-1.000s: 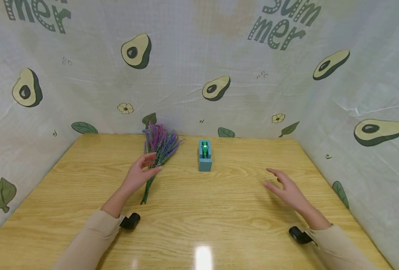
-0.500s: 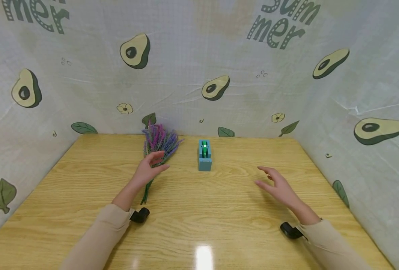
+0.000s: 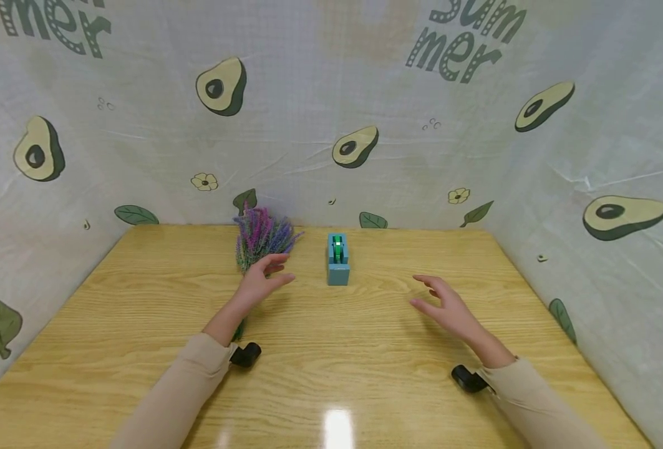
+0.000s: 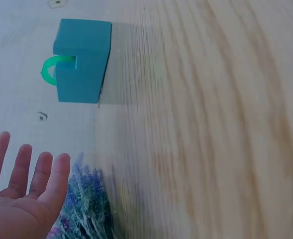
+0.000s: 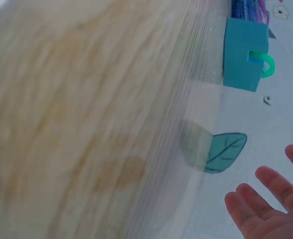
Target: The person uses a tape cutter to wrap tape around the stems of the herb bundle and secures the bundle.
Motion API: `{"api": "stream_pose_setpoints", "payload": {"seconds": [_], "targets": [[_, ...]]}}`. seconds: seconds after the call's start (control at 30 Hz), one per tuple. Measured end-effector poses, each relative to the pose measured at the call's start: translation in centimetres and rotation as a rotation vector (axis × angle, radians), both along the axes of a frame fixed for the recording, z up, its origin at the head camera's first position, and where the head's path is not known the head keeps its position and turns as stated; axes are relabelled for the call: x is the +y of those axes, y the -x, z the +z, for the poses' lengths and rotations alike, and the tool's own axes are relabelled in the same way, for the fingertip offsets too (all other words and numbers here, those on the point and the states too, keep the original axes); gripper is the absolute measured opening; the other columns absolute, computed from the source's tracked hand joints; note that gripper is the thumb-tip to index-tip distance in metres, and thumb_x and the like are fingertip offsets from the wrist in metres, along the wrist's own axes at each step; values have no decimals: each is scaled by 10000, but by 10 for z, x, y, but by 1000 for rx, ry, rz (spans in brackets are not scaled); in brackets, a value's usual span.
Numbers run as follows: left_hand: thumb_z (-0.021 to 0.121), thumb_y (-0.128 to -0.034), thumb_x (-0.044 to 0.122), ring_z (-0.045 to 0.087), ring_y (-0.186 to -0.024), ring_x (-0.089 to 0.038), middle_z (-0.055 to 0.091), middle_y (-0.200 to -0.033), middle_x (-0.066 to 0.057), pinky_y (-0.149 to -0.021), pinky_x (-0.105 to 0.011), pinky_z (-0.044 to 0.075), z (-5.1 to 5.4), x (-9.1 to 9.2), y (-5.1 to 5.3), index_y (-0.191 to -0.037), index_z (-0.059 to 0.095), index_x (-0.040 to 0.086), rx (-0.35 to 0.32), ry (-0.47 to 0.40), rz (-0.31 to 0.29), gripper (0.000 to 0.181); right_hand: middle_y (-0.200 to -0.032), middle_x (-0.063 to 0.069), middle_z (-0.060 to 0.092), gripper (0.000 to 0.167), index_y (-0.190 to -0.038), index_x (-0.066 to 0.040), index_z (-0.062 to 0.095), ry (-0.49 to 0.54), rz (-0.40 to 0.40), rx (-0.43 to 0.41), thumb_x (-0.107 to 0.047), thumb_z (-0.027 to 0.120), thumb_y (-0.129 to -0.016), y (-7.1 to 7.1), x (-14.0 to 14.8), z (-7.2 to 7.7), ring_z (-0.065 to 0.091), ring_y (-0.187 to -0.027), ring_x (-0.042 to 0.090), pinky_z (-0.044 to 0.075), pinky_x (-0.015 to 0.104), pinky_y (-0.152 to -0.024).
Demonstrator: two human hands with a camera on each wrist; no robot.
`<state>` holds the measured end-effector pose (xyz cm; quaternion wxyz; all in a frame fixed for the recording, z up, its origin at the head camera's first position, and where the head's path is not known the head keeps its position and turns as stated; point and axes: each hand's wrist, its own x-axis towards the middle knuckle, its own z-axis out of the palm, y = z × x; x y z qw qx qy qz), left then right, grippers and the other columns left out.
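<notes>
A blue tape dispenser (image 3: 338,274) with a green roll of tape (image 3: 337,248) stands near the middle of the table's far half. My left hand (image 3: 258,285) hovers left of it, fingers loosely bent and holding nothing. Behind and beneath that hand lies a bunch of purple and pink lavender (image 3: 264,234), its stems partly covered by my hand and wrist. To the dispenser's right, my right hand (image 3: 446,307) is held above the table, fingers relaxed and nothing in them. Both wrist views show the dispenser (image 4: 84,62) apart from the fingers.
The wooden table (image 3: 331,349) reaches back to a pale cloth wall (image 3: 292,81) printed with avocados and leaves. More of this cloth encloses the left and right sides. A black wrist camera (image 3: 246,355) sits on the left cuff, another camera (image 3: 468,378) on the right.
Both hands have moved inward toward the tape dispenser, the left one rightward across the lavender and the right one leftward. The dispenser and the lavender stay in place on the table.
</notes>
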<state>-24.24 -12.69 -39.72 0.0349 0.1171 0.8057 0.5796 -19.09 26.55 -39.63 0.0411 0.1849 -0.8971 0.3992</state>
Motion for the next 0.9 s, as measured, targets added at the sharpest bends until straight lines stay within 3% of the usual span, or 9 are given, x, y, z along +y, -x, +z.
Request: {"api": "stream_pose_setpoints", "payload": {"seconds": [0.27, 0.57, 0.73, 0.9], "targets": [[674, -878, 220, 399, -1253, -331, 419, -1379, -162, -955, -476, 415, -4, 13, 6, -1354, 455, 45, -44, -17, -2, 552, -1384, 238, 370, 566, -1380, 34, 381, 12, 7, -26, -184, 620, -916, 3, -11, 1, 330, -1257, 423, 302, 547, -1015], [652, -893, 186, 417, -1236, -332, 418, -1376, -173, -946, -462, 427, -7, 27, 14, -1357, 452, 29, -78, -36, -27, 529, -1354, 292, 376, 512, -1336, 106, 396, 38, 30, -61, -108, 603, -919, -12, -38, 31, 325, -1241, 464, 289, 566, -1017], [636, -904, 171, 432, -1221, -336, 418, -1368, -188, -931, -469, 436, -7, 35, 20, -1373, 435, 33, -118, -45, -34, 529, -1352, 290, 378, 504, -1333, 107, 399, 50, 38, -69, -81, 603, -913, -12, -45, 33, 330, -1245, 452, 294, 545, -1025], [620, -913, 154, 447, -1203, -340, 403, -1372, -202, -924, -450, 449, -10, 41, 26, -1385, 415, 29, -154, -78, -58, 529, -1354, 285, 382, 515, -1337, 107, 396, 72, 54, -64, -88, 609, -911, -4, -47, 24, 334, -1246, 446, 300, 544, -1022]]}}
